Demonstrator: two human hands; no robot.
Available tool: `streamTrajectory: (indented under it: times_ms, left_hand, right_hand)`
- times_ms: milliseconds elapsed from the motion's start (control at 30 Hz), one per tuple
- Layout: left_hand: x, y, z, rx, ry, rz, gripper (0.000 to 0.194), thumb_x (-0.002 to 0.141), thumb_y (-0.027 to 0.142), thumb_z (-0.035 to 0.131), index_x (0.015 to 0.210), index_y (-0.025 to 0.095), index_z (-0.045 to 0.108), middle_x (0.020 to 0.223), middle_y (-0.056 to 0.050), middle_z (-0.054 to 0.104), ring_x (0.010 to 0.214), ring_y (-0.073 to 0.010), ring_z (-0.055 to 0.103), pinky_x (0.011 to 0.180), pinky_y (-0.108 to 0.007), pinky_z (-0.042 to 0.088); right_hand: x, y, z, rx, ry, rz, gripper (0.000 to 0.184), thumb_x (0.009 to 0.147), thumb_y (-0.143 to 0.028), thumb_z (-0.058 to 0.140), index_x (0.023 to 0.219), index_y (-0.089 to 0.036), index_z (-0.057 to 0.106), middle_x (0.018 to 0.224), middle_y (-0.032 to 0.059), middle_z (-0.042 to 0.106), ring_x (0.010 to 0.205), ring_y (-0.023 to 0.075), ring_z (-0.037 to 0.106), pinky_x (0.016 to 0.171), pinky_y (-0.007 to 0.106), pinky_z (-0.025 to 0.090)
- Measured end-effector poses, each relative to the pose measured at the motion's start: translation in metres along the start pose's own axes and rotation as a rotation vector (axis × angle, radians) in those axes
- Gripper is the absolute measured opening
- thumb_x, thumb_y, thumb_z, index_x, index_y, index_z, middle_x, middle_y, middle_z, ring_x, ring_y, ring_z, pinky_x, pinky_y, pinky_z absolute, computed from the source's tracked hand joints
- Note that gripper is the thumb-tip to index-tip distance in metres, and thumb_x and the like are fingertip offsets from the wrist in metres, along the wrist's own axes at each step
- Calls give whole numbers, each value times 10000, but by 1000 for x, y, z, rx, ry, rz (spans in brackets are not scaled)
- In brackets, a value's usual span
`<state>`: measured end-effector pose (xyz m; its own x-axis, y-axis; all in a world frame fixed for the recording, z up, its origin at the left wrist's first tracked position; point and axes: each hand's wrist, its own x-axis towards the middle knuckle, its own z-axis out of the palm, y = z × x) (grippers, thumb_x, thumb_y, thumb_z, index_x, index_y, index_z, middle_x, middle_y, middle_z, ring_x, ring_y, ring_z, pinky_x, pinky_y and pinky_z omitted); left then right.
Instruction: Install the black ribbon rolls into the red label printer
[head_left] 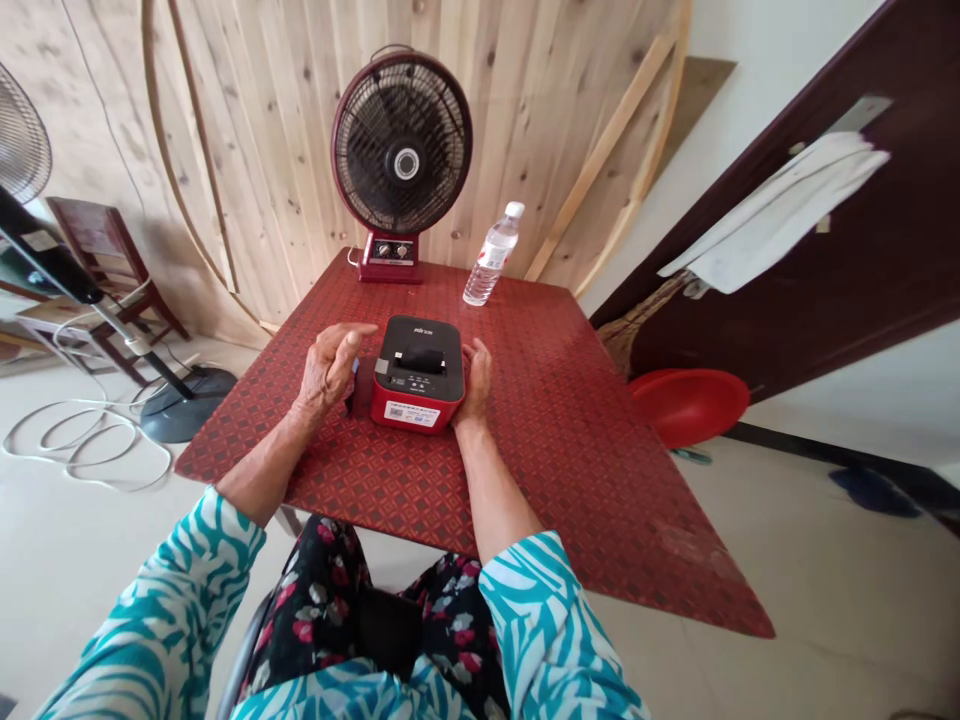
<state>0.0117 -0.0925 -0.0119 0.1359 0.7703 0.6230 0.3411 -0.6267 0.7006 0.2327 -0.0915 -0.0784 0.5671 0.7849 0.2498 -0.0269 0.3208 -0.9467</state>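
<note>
A small black-topped red printer point(418, 375) sits on the table in front of me, with a white label on its near side. To its left, my left hand point(330, 365) is raised with the fingers outstretched toward the printer's far left corner. A small dark object with a bluish part point(352, 388) shows partly behind that hand, and I cannot make out what it is. Against the printer's right side rests my right hand point(474, 385), its fingers extended along the side and not wrapped round it.
The red patterned table point(570, 440) carries a dark red fan point(403, 150) at the back and a water bottle point(493, 255) to its right. A standing fan point(176, 390) and loose cable point(82, 440) are on the left floor. A red basin point(690, 405) is at right.
</note>
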Motion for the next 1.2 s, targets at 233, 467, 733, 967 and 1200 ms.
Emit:
streamTrajectory:
  times_ms: [233, 467, 733, 967, 1200]
  left_hand:
    - [7, -11, -2, -147, 30, -248, 385, 859, 442, 608, 1099, 168, 732, 1055, -80, 746, 1007, -223, 665, 890, -323, 499]
    - [8, -6, -1, -349, -165, -276, 532, 717, 327, 693, 1219, 156, 659, 1161, -104, 704, 922, -194, 641, 817, -334, 508]
    - [9, -3, 4, -446, -211, -389, 588, 652, 335, 761, 1195, 155, 629, 809, 6, 619, 651, -104, 547, 599, -238, 408]
    - [18, 10, -9, -444, -350, -566, 765, 649, 319, 798, 1344, 142, 535, 577, 95, 486, 447, -50, 337, 455, -213, 220]
    - [34, 20, -21, -360, -567, -729, 880, 656, 334, 837, 1438, 131, 487, 511, 111, 419, 399, -45, 275, 422, -210, 125]
  right_hand:
    - [-2, -2, 0, -105, -59, 0, 401, 956, -428, 366, 1109, -201, 658, 1175, 88, 706, 1096, 201, 610, 996, 382, 498]
    - [3, 6, -1, -113, -63, -1, 408, 937, -450, 377, 1049, -211, 690, 1138, 62, 718, 1087, 195, 616, 1005, 377, 486]
    - [2, 9, -1, -64, -71, 11, 420, 919, -487, 411, 1050, -212, 700, 1131, 63, 716, 1069, 197, 623, 995, 381, 478]
    - [0, 2, 2, -62, -74, -19, 411, 897, -492, 402, 966, -226, 709, 1022, 32, 726, 985, 189, 632, 911, 340, 482]
    - [5, 12, 5, 3, -55, 3, 415, 892, -497, 412, 1004, -223, 703, 1056, 32, 730, 1022, 193, 641, 939, 351, 482]
